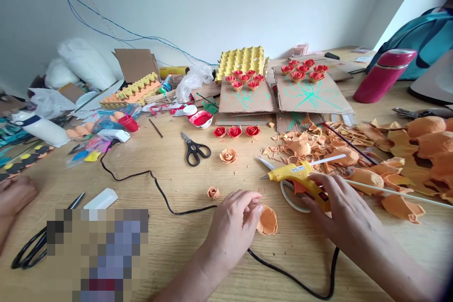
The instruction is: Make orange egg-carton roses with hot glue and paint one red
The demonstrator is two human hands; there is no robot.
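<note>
My left hand (235, 224) is closed, its thumb and fingers at the left rim of an orange egg-carton flower cup (268, 221) on the table. Around the handle of a yellow hot glue gun (300, 177) curl the fingers of my right hand (338, 207). The gun lies low over the table, nozzle to the left, with a white glue stick out of its back. Beyond my left hand sits a small rolled orange bud (213, 192). Farther back is an unpainted orange flower (228, 155). Scissors with pale handles (292, 200) lie partly beneath the gun.
Black scissors (194, 148), red flowers (234, 131) and a bowl of red paint (201, 119) stand farther back. Orange carton scraps (366, 181) cover the right side. A black cord (163, 198) crosses the table. Another person's hand (17, 193) rests at the left edge.
</note>
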